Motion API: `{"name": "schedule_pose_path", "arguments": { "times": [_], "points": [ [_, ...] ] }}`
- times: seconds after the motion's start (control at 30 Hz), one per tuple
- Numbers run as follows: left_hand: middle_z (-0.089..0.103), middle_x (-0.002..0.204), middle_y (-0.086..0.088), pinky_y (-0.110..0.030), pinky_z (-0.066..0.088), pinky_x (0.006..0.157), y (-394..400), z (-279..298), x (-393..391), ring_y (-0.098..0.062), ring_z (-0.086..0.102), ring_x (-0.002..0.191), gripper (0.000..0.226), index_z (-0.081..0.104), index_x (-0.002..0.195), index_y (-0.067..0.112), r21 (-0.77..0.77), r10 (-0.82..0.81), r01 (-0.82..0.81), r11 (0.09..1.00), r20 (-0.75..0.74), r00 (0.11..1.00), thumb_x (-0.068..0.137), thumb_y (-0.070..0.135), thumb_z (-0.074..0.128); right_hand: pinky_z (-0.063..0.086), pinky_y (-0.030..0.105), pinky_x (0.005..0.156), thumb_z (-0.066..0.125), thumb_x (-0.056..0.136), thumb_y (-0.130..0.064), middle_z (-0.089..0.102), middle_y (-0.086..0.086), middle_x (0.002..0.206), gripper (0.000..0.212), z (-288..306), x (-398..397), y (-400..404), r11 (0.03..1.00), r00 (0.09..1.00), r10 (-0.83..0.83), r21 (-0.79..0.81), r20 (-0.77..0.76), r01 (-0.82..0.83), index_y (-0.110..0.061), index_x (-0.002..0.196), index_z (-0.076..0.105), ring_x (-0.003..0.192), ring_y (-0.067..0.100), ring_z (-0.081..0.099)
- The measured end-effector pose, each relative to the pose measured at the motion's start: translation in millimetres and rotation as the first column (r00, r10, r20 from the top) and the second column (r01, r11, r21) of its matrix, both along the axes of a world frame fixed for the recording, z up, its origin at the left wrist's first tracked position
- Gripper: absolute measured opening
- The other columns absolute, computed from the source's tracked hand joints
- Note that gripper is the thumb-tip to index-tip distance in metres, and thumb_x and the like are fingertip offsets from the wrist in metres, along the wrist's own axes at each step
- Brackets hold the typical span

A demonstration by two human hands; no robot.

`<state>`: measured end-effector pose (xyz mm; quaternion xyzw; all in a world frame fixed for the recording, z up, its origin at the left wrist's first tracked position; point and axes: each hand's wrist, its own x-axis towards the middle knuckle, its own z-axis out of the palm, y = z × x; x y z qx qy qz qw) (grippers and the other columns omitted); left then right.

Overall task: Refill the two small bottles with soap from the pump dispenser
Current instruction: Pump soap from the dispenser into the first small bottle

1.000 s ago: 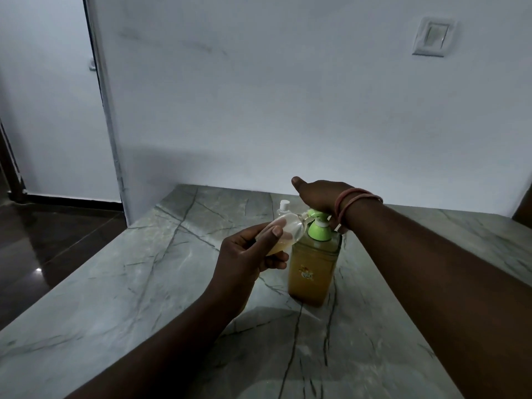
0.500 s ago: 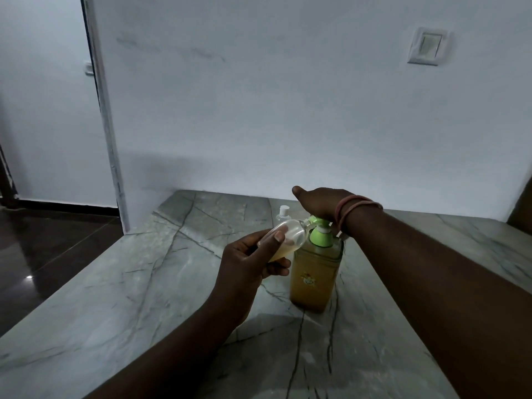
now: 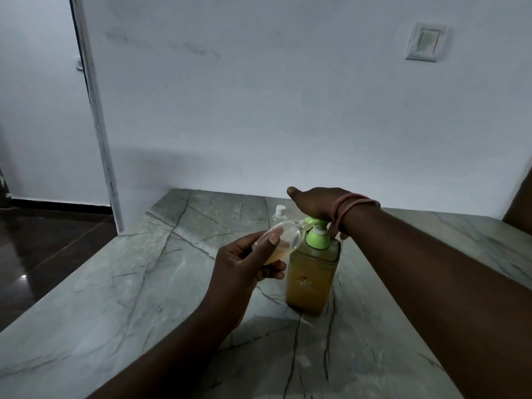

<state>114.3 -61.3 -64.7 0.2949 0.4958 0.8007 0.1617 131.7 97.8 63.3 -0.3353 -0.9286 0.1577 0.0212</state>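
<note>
A pump dispenser (image 3: 312,279) with amber soap and a green pump head stands on the marble table (image 3: 115,298). My right hand (image 3: 315,204) lies flat on top of the pump head, thumb stretched out to the left. My left hand (image 3: 244,267) grips a small clear bottle (image 3: 283,234), tilted, its mouth against the green spout; a little yellowish soap lies in its lower end. A second small clear bottle (image 3: 279,216) with a white cap stands behind, partly hidden by the tilted one.
A white wall rises just behind the table, with a light switch (image 3: 424,43) high on the right. The table's left edge drops to a dark glossy floor (image 3: 43,249). A white door frame (image 3: 95,116) stands at the left.
The pump head has risen a little, showing its white stem under my right hand. The view has shifted slightly; the left hand keeps the small bottle at the spout.
</note>
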Motion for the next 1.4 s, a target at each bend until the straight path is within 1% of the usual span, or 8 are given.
{"name": "schedule_pose_path", "arguments": {
  "times": [0.3, 0.5, 0.67, 0.9, 1.07, 1.2, 1.33, 1.4],
  "points": [
    [0.074, 0.101, -0.013, -0.03, 0.054, 0.062, 1.1, -1.9, -1.2, -0.023, 0.066, 0.071, 0.033, 0.073, 0.118, 0.01, -0.01, 0.002, -0.002, 1.0, -0.025, 1.0, 0.089, 0.023, 0.066, 0.03, 0.034, 0.105, 0.015, 0.1, -0.057, 0.04, 0.015, 0.147, 0.069, -14.5, -6.6, 14.2, 0.999, 0.996, -0.002, -0.039, -0.084, -0.001, -0.009, 0.141, 0.044, 0.133, 0.029, 0.04],
    [0.075, 0.099, -0.012, -0.03, 0.055, 0.061, 0.3, -0.3, -0.8, -0.023, 0.066, 0.072, 0.036, 0.073, 0.117, 0.009, -0.005, 0.003, -0.003, 1.0, -0.018, 1.0, 0.086, 0.026, 0.067, 0.037, 0.036, 0.1, 0.017, 0.095, -0.065, 0.046, 0.014, 0.143, 0.075, -6.6, -9.6, 12.8, 0.999, 0.997, 0.012, 0.033, -0.072, -0.009, -0.012, 0.138, 0.049, 0.123, 0.032, 0.05],
    [0.075, 0.102, -0.013, -0.03, 0.055, 0.062, 0.9, -0.9, -1.6, -0.022, 0.066, 0.071, 0.039, 0.073, 0.118, 0.009, -0.001, 0.008, -0.008, 1.0, -0.021, 1.0, 0.084, 0.028, 0.068, 0.038, 0.036, 0.091, 0.014, 0.091, -0.069, 0.058, 0.015, 0.128, 0.068, -19.1, -13.8, 20.2, 0.999, 0.991, -0.002, 0.052, -0.136, 0.01, -0.018, 0.089, 0.06, 0.115, 0.03, 0.055],
    [0.075, 0.101, -0.011, -0.03, 0.054, 0.061, 0.6, -2.1, 0.3, -0.022, 0.066, 0.07, 0.034, 0.074, 0.117, 0.01, 0.007, 0.013, -0.013, 1.0, -0.022, 1.0, 0.086, 0.024, 0.067, 0.034, 0.036, 0.101, 0.014, 0.097, -0.061, 0.048, 0.017, 0.141, 0.074, -15.1, -6.6, 14.9, 1.0, 0.994, 0.017, 0.007, -0.109, -0.016, -0.009, 0.134, 0.052, 0.126, 0.031, 0.047],
    [0.074, 0.103, -0.015, -0.028, 0.055, 0.06, 0.7, -0.5, 1.1, -0.022, 0.066, 0.07, 0.035, 0.072, 0.118, 0.007, 0.015, 0.012, -0.012, 1.0, -0.007, 1.0, 0.087, 0.022, 0.066, 0.035, 0.033, 0.089, 0.014, 0.098, -0.06, 0.054, 0.016, 0.134, 0.069, -9.1, -8.3, 14.2, 0.998, 0.993, 0.061, 0.024, -0.099, -0.059, -0.017, 0.095, 0.067, 0.112, 0.029, 0.053],
    [0.074, 0.101, -0.016, -0.029, 0.054, 0.06, 2.2, -1.3, 1.2, -0.022, 0.066, 0.069, 0.03, 0.072, 0.118, 0.006, 0.012, 0.01, -0.01, 1.0, 0.0, 1.0, 0.091, 0.017, 0.066, 0.035, 0.035, 0.096, 0.014, 0.095, -0.063, 0.05, 0.015, 0.139, 0.075, -18.5, -11.2, 20.3, 1.0, 0.991, 0.015, 0.001, -0.136, -0.015, -0.012, 0.13, 0.056, 0.123, 0.03, 0.05],
    [0.074, 0.099, -0.015, -0.03, 0.053, 0.06, 1.2, -1.4, 0.9, -0.023, 0.065, 0.069, 0.028, 0.073, 0.116, 0.006, 0.003, 0.022, -0.022, 1.0, -0.008, 1.0, 0.092, 0.017, 0.065, 0.037, 0.035, 0.095, 0.014, 0.096, -0.062, 0.052, 0.016, 0.137, 0.074, -18.8, -9.1, 17.5, 1.0, 0.994, 0.025, 0.005, -0.109, -0.025, -0.011, 0.131, 0.055, 0.117, 0.03, 0.053],
    [0.075, 0.098, -0.014, -0.029, 0.054, 0.06, 0.0, -0.6, 1.7, -0.022, 0.065, 0.069, 0.029, 0.073, 0.117, 0.006, 0.004, 0.021, -0.021, 1.0, -0.018, 1.0, 0.091, 0.018, 0.065, 0.036, 0.033, 0.085, 0.013, 0.096, -0.062, 0.059, 0.018, 0.121, 0.07, -16.4, -9.9, 15.9, 0.999, 0.995, 0.042, 0.017, -0.086, -0.04, -0.016, 0.111, 0.063, 0.098, 0.028, 0.052]
  ]
}}
